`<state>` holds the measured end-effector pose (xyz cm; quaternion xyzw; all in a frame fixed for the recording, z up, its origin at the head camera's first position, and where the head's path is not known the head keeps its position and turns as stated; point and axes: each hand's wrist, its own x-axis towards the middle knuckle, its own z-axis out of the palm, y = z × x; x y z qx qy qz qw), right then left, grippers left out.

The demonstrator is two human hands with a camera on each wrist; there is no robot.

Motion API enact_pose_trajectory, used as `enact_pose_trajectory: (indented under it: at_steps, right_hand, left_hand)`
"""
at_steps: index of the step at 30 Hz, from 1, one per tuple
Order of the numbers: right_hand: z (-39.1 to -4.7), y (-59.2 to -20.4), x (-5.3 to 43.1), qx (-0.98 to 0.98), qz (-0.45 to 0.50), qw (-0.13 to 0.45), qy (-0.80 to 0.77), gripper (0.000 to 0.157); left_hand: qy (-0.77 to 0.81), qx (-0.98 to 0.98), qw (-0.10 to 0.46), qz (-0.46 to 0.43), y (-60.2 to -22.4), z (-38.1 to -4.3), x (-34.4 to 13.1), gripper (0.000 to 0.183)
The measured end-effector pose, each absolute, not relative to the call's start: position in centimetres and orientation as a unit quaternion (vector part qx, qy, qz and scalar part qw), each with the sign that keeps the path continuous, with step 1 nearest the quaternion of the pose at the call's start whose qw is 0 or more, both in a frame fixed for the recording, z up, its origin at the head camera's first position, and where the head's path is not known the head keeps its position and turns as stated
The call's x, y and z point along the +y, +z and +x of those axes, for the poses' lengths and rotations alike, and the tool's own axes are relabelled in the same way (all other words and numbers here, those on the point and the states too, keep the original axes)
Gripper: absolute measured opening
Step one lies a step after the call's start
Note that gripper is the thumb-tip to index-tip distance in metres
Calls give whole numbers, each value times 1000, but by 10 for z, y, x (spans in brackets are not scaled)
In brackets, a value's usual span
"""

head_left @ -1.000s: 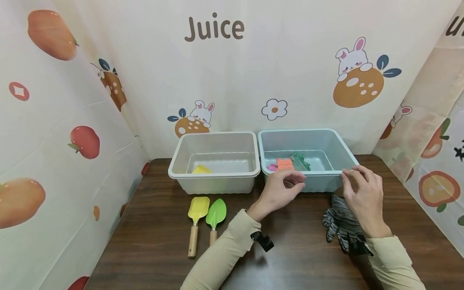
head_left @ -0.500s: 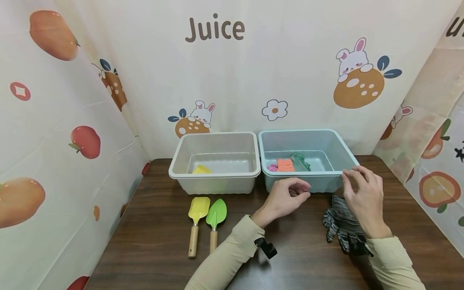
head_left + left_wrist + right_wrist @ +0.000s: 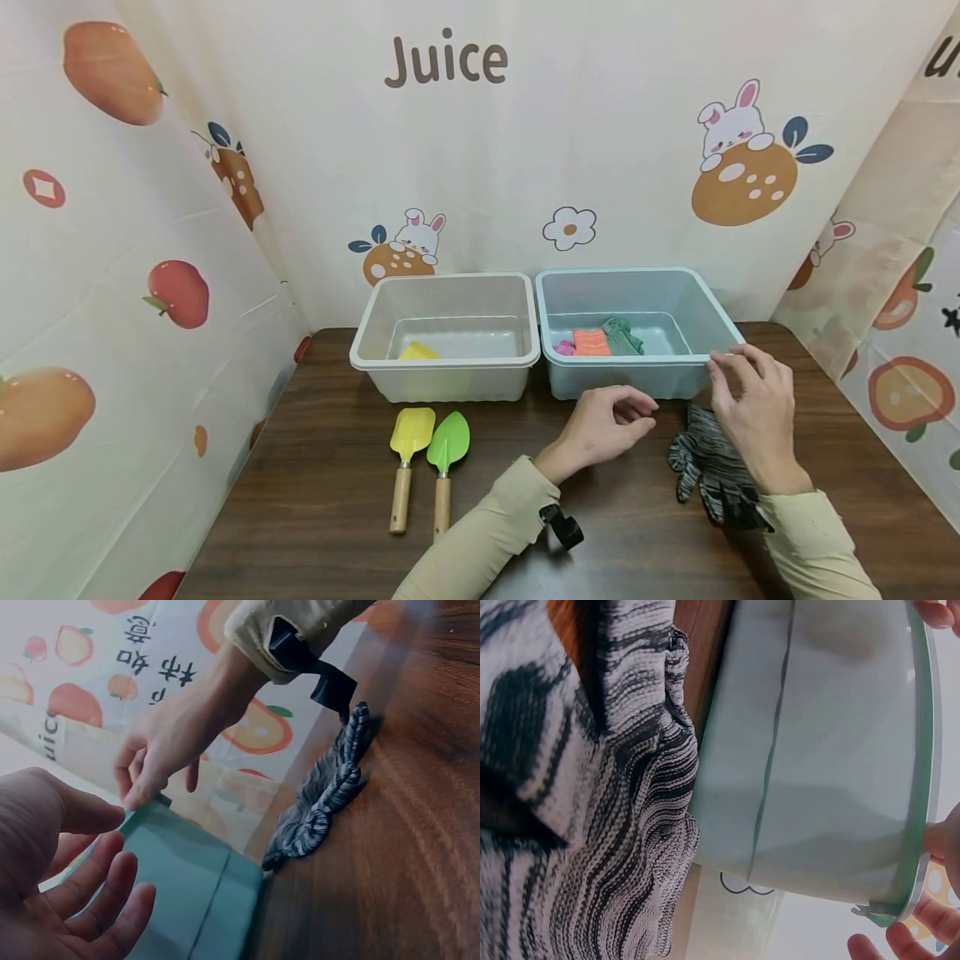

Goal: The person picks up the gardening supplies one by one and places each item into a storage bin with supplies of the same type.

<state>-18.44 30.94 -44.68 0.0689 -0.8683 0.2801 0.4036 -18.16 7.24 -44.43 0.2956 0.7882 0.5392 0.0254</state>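
My left hand hovers in front of the light-blue bin, its fingers loosely curved around nothing. At the bin's front right corner, my right hand pinches the rim between thumb and fingers; the left wrist view shows this grip from the side. Inside the bin lie an orange folded piece, a crumpled green cloth and a small pink item. A grey-and-black knitted glove lies on the table below my right hand, partly hidden by the wrist. It fills the left of the right wrist view.
A grey-white bin stands left of the blue one, with a yellow item inside. Before it lie a yellow trowel and a green trowel with wooden handles. Printed curtains enclose the table's back and sides.
My left hand has drawn down and right, away from the blue bin's front rim, uncovering more of its front wall. The right hand stays at the bin's corner.
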Motion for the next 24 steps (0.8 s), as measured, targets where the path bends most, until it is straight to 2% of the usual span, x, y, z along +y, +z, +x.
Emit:
enact_pose_trajectory:
  at_steps: [16, 24]
  right_hand:
    - [-184, -449, 311, -868, 69, 406, 276, 22]
    - [-184, -449, 309, -869, 66, 402, 280, 22]
  left_hand:
    - [455, 824, 92, 325, -461, -179, 83, 26]
    - [412, 846, 91, 325, -470, -180, 89, 26]
